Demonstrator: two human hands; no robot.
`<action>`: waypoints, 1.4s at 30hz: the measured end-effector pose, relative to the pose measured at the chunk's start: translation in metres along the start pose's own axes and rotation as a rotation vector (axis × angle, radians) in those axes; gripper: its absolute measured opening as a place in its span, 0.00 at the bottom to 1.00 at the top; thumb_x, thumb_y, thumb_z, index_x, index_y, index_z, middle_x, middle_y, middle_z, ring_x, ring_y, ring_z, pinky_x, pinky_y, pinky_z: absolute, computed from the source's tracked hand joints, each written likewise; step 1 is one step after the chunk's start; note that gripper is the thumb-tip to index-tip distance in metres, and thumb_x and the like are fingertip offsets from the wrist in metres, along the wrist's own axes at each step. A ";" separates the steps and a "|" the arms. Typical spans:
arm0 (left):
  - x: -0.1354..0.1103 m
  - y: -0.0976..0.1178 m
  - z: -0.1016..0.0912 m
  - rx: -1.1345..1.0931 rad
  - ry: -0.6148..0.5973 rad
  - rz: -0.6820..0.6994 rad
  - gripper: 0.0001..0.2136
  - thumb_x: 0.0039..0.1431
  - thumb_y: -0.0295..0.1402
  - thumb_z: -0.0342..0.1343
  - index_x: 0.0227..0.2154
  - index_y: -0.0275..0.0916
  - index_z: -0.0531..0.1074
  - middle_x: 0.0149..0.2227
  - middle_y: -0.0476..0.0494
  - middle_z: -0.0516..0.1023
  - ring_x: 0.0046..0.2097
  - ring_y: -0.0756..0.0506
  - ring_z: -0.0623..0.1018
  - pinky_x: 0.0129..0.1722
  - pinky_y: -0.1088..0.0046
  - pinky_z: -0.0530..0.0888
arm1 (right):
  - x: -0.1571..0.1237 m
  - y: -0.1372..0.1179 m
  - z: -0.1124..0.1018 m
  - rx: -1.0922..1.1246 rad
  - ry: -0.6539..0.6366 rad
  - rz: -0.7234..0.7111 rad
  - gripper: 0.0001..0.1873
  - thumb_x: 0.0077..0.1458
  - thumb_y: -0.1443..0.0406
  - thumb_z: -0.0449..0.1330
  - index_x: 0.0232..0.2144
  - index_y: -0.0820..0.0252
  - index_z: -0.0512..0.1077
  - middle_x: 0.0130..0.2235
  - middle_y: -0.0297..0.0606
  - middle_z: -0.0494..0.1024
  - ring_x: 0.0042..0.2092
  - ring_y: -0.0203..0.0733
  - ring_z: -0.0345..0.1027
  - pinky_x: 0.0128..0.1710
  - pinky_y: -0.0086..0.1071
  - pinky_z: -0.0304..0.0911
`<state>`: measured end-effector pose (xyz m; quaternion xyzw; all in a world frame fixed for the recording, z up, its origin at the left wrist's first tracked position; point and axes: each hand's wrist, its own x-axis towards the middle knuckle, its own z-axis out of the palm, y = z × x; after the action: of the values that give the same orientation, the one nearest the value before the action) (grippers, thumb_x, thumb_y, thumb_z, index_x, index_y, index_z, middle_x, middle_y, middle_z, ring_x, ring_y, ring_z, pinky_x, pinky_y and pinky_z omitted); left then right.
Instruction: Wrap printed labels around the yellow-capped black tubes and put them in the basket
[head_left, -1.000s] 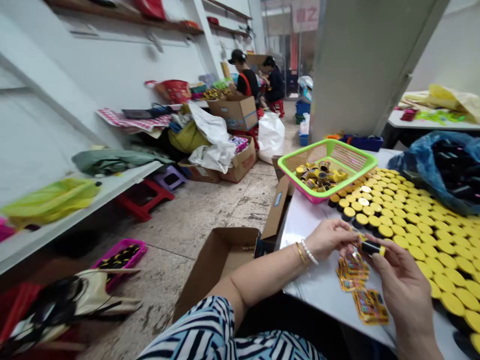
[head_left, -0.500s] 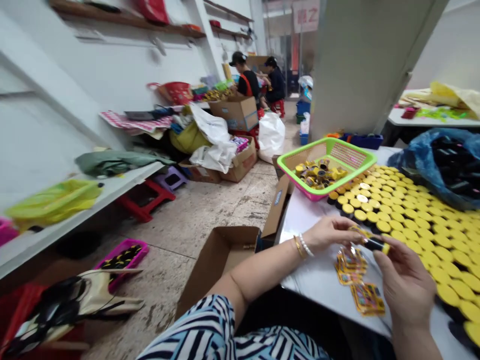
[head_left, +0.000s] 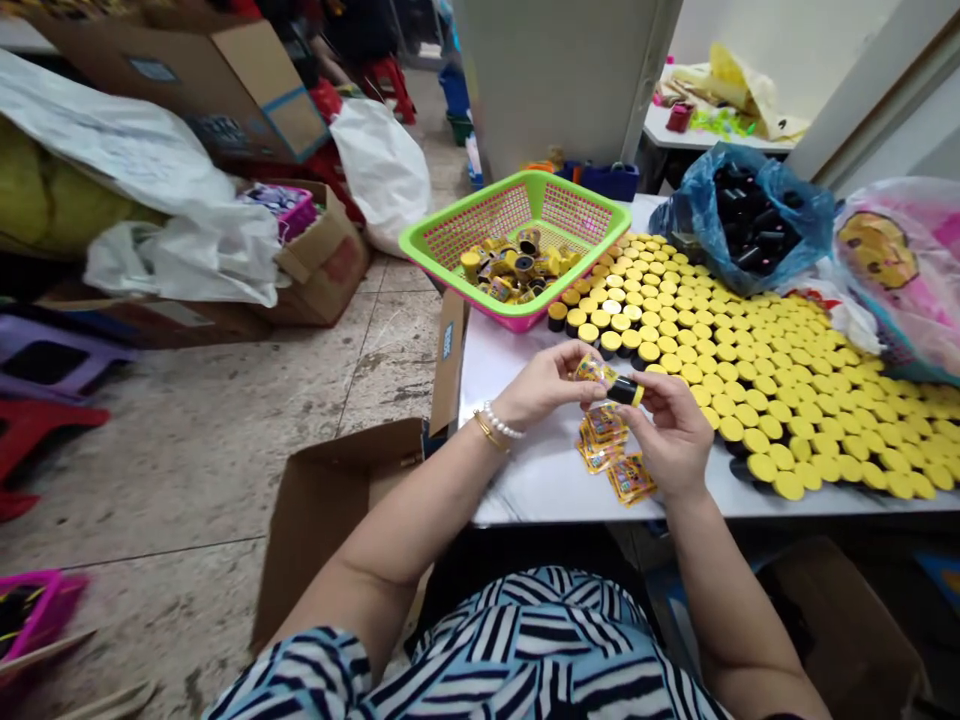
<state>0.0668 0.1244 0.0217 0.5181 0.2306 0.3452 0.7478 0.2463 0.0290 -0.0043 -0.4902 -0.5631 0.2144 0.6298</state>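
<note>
My right hand [head_left: 675,435] grips a small black jar with a yellow lid [head_left: 627,391] over the white table [head_left: 525,480]. My left hand [head_left: 544,385] pinches a colourful sticker label [head_left: 591,371] against the jar's side. More sticker labels [head_left: 615,455] lie in a loose pile on the table just below both hands. Several rows of yellow-lidded black jars [head_left: 750,350] stand to the right of my hands. A green basket [head_left: 517,225] behind them holds several labelled jars [head_left: 514,270].
A blue bag of black jars [head_left: 750,215] and a pink printed bag [head_left: 900,270] lie at the back right. An open cardboard box [head_left: 337,510] sits on the floor at my left. Boxes, white bags and plastic stools crowd the floor further left.
The view has swung right and down, from the room to the table. Both hands still hold the jar and label, now nearer the middle of the picture.
</note>
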 end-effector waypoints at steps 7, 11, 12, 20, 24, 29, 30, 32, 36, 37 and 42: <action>-0.001 0.000 0.006 0.092 -0.008 -0.052 0.20 0.44 0.35 0.77 0.39 0.34 0.78 0.34 0.46 0.79 0.32 0.51 0.76 0.35 0.74 0.73 | 0.001 0.000 0.000 -0.186 -0.064 -0.083 0.21 0.55 0.65 0.70 0.51 0.44 0.79 0.52 0.39 0.79 0.51 0.49 0.75 0.56 0.49 0.75; -0.001 -0.001 0.007 0.122 -0.030 -0.039 0.21 0.48 0.39 0.75 0.43 0.33 0.80 0.35 0.44 0.80 0.31 0.51 0.75 0.33 0.75 0.72 | 0.002 -0.003 -0.003 -0.194 -0.103 -0.086 0.25 0.56 0.65 0.69 0.56 0.42 0.78 0.53 0.40 0.75 0.49 0.46 0.75 0.48 0.43 0.78; -0.001 -0.001 0.007 0.131 -0.033 -0.031 0.21 0.49 0.39 0.75 0.43 0.33 0.81 0.36 0.44 0.80 0.31 0.52 0.75 0.33 0.75 0.71 | 0.003 -0.003 -0.003 -0.192 -0.109 -0.090 0.26 0.57 0.65 0.69 0.57 0.42 0.78 0.52 0.40 0.76 0.49 0.46 0.75 0.48 0.43 0.78; 0.004 -0.013 0.000 -0.040 -0.041 -0.067 0.24 0.51 0.44 0.74 0.46 0.35 0.79 0.39 0.42 0.82 0.35 0.51 0.78 0.34 0.76 0.71 | 0.006 -0.001 -0.004 -0.354 -0.052 -0.282 0.20 0.58 0.67 0.68 0.53 0.50 0.78 0.48 0.40 0.82 0.45 0.44 0.77 0.49 0.44 0.78; 0.005 -0.016 -0.004 -0.094 -0.026 -0.127 0.21 0.54 0.43 0.73 0.44 0.34 0.77 0.36 0.44 0.81 0.30 0.53 0.75 0.29 0.77 0.67 | 0.005 0.003 -0.005 -0.376 -0.033 -0.310 0.17 0.57 0.68 0.70 0.49 0.51 0.79 0.47 0.40 0.83 0.49 0.46 0.78 0.52 0.46 0.77; 0.004 -0.018 0.002 0.051 0.015 0.071 0.19 0.52 0.40 0.74 0.42 0.34 0.78 0.37 0.45 0.81 0.34 0.52 0.77 0.37 0.75 0.72 | 0.000 0.014 -0.002 -0.122 0.020 -0.055 0.18 0.54 0.65 0.73 0.48 0.53 0.80 0.45 0.40 0.82 0.43 0.44 0.80 0.46 0.43 0.80; 0.004 -0.018 0.004 0.068 0.018 0.104 0.19 0.51 0.39 0.74 0.42 0.34 0.78 0.38 0.45 0.81 0.36 0.51 0.77 0.40 0.74 0.73 | -0.001 0.016 0.000 -0.042 0.020 0.022 0.18 0.53 0.64 0.74 0.47 0.54 0.80 0.43 0.39 0.82 0.42 0.43 0.80 0.45 0.42 0.81; 0.004 -0.017 0.006 0.091 0.011 0.130 0.19 0.50 0.38 0.75 0.42 0.35 0.78 0.40 0.44 0.81 0.40 0.50 0.78 0.43 0.72 0.74 | -0.001 0.016 0.003 0.087 0.006 0.133 0.17 0.52 0.63 0.74 0.45 0.55 0.79 0.42 0.38 0.83 0.42 0.43 0.81 0.46 0.40 0.81; 0.005 -0.018 0.005 0.052 0.030 0.076 0.23 0.50 0.39 0.75 0.47 0.36 0.77 0.41 0.44 0.81 0.36 0.51 0.78 0.38 0.74 0.74 | 0.001 0.014 0.006 0.144 0.030 0.169 0.18 0.51 0.62 0.75 0.44 0.55 0.79 0.42 0.37 0.83 0.42 0.41 0.81 0.47 0.38 0.80; 0.005 -0.019 0.005 0.038 0.036 0.044 0.23 0.49 0.40 0.75 0.46 0.35 0.77 0.39 0.44 0.81 0.34 0.52 0.77 0.35 0.75 0.73 | 0.001 0.014 0.006 0.128 0.033 0.161 0.18 0.50 0.61 0.75 0.44 0.55 0.78 0.42 0.37 0.82 0.42 0.41 0.80 0.46 0.37 0.80; 0.006 -0.020 0.002 0.040 -0.046 -0.202 0.21 0.51 0.46 0.73 0.30 0.33 0.74 0.22 0.49 0.73 0.21 0.55 0.70 0.20 0.80 0.62 | 0.003 0.014 0.000 0.111 -0.066 0.170 0.17 0.49 0.58 0.76 0.38 0.55 0.77 0.36 0.34 0.81 0.36 0.38 0.77 0.38 0.33 0.77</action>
<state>0.0779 0.1230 0.0039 0.5151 0.2711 0.2515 0.7733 0.2507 0.0373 -0.0146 -0.4932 -0.5271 0.3138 0.6168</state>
